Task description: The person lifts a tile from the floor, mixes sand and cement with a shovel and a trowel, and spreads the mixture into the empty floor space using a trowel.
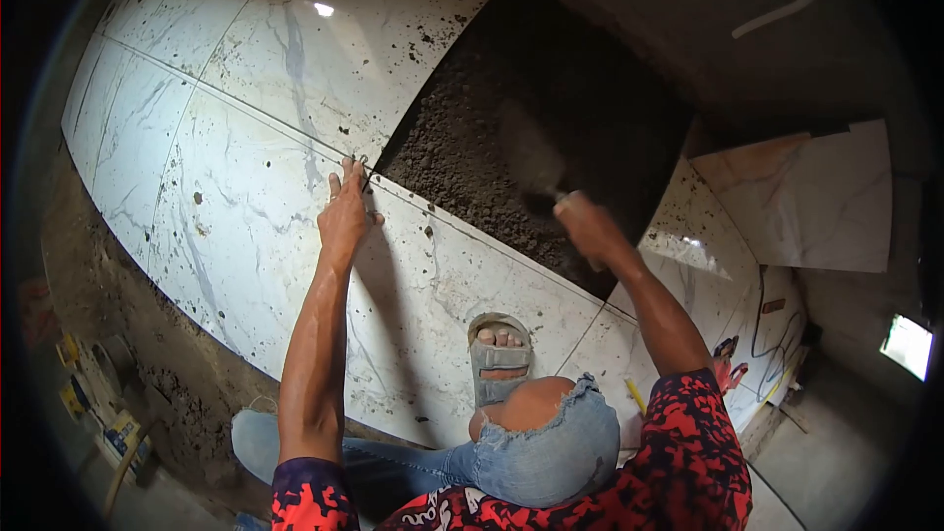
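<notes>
My right hand [587,226] is wrapped round the handle of a trowel [536,159], whose blade is smeared by motion over a dark square of loose mortar [472,138]. My left hand [346,214] rests on the marbled white tiles [246,162], beside the mortar's left corner. Its fingers stretch toward a small wire loop [363,163] at the tile joint, and at least one finger is apart from the others. Crumbs of mortar lie scattered over the tiles.
A loose tile piece [826,199] leans at the right. My sandalled foot [501,354] is on the tiles below the mortar. A yellow stick [635,396] and a dark cable [765,334] lie at the lower right. Bare soil [177,374] and tools border the left side.
</notes>
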A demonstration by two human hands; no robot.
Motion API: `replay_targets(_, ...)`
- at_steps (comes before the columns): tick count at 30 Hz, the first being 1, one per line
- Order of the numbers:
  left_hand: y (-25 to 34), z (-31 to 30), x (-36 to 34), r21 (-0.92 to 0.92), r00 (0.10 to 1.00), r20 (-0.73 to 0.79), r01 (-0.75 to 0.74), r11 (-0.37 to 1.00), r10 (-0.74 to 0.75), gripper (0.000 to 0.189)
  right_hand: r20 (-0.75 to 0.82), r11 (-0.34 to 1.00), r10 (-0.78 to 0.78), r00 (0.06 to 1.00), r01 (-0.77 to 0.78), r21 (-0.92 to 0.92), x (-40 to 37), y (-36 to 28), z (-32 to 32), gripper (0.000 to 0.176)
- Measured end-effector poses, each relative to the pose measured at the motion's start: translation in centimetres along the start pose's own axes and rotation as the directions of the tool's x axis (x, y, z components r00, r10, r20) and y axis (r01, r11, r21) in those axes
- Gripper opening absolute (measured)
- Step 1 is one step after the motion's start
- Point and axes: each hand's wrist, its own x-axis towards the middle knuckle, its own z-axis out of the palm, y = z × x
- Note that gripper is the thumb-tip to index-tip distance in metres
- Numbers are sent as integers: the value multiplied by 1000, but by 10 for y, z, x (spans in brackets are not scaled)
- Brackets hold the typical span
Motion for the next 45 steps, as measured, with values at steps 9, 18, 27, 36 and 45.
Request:
replay_targets(9,0,-1,3,-1,1000,22,7,1000,-7,102,-412,715,-641,647,310,-626,120,21,-9,35)
replay_targets(18,-5,4,4,15,1000,3,-14,1000,14,103,-285,748,-657,698,557,-361,138,-49,39,15)
replay_targets(27,-2,1,2,10,1000,-3,3,1000,-3,102,-399,678,-670,626,735,14,149,-111,83,22)
replay_targets(36,2,-5,0,25,1000,9,2,1000,-2,91,-181,26,-967,177,780,626,-15,-275,141,30)
replay_targets(45,-2,2,2,-18,1000,-23,6,1000,-7,100,-587,769,-639,497,431,-473,197,-116,59,14)
